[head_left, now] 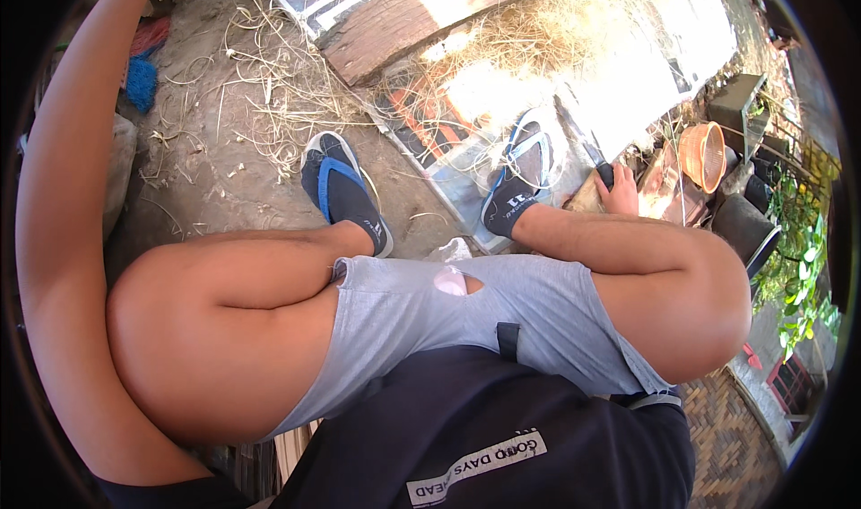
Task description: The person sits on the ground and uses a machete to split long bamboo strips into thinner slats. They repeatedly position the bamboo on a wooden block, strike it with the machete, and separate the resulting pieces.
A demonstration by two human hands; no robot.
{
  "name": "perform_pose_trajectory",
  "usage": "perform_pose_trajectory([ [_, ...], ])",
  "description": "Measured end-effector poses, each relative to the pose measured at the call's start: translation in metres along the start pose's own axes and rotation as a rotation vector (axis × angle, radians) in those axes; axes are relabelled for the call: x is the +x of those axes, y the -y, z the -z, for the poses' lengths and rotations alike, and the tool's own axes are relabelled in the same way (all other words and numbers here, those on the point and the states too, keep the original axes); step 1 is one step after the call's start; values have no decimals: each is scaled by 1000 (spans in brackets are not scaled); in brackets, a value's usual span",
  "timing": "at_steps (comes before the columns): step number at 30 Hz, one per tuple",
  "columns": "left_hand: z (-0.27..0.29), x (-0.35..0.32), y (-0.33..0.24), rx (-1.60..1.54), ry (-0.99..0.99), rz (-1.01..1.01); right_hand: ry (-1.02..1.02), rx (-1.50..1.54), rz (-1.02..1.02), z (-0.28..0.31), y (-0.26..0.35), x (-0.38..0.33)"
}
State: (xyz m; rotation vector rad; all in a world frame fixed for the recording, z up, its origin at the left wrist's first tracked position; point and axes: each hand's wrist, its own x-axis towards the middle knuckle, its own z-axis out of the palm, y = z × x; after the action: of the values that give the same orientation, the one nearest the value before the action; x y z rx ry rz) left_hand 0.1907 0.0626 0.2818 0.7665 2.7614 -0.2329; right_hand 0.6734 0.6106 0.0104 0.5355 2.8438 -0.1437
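My right hand (621, 192) is closed round the black handle of a knife (587, 137), low beside my right foot. The knife's long blade points away from me, over the sheet on the ground, and part of it is washed out by glare. Along the left side my left arm (67, 159) stretches far forward, and its hand lies past the top edge of the picture. Close to the knife are a piece of wood (587, 195) and a pile of thin pale shavings (556, 38).
A wooden plank (395, 29) lies across a printed sheet (430, 150). Curly fibre strips (291, 105) litter the dirt at left, near a blue bundle (141, 83). At right stand an orange basket (702, 157), dark containers (746, 226) and green plants (803, 276). My sandalled feet are between.
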Motion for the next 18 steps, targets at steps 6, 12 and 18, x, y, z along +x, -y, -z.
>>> perform_pose_trajectory([
  [6, 6, -8, -2, 13, -13, 5, 59, -35, -17, 15, -2, 6],
  [12, 17, -11, -5, 8, -17, 7, 52, -256, -103, 83, -6, 0],
  [18, 64, 5, 19, -110, 75, 1, 129, -344, -200, 252, -2, -21],
])
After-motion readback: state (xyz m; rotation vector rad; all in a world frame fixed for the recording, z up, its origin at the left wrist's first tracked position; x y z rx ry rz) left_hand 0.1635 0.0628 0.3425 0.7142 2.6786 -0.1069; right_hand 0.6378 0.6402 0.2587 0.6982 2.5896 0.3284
